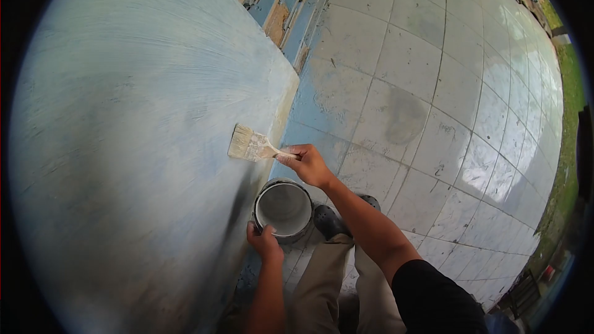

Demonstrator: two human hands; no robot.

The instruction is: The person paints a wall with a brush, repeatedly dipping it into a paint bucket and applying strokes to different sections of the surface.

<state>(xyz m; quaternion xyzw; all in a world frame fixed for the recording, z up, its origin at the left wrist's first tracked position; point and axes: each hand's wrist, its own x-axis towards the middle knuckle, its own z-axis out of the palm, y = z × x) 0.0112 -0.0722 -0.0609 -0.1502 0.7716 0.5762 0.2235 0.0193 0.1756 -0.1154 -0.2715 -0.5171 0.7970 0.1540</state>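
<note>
My right hand [304, 162] grips the handle of a wide paintbrush [252, 143]. The brush's pale bristles point left and lie over the blue-white wall [154, 124], near its right edge; whether they touch it I cannot tell. Below the brush, my left hand [265, 242] holds a round dark-rimmed bucket [284, 208] by its lower left rim, with the thumb at the inner edge. The inside of the bucket is grey-white, and how full it is cannot be made out.
Light floor tiles [408, 68] with blue smears spread to the right of the wall. Wooden strips [281, 9] lie beyond the wall's upper edge. My dark shoes [331, 221] stand beside the bucket. Grass [572, 86] runs along the far right.
</note>
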